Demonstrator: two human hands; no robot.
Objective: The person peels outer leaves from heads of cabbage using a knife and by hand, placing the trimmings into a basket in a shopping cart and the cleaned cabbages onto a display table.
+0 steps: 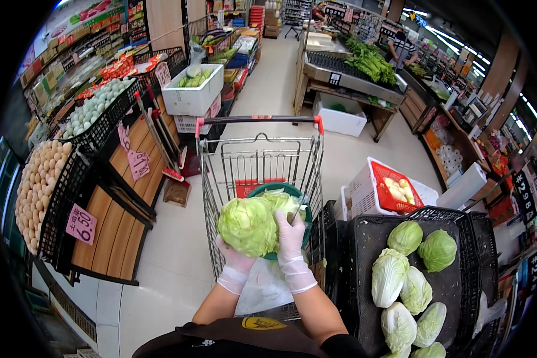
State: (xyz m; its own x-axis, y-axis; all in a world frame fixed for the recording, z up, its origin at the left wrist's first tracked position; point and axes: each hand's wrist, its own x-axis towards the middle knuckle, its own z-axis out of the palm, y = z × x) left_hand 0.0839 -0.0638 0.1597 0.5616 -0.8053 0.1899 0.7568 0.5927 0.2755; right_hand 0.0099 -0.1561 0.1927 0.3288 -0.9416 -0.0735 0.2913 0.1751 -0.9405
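Observation:
A large head of green cabbage rests in my gloved left hand, which cups it from below and at its left side. My right hand, also in a white glove, is at the cabbage's right side and is closed on a thin tool, perhaps a knife, whose shape is mostly hidden. Behind and under the cabbage, a green round basket with pale leaves in it sits in a wire shopping cart. Clear plastic lies in the cart nearer to me.
At right, a black crate holds several napa cabbages and round cabbages; beyond it is a red basket of pale vegetables. At left stand egg crates on a wooden stand. A person is at a far counter.

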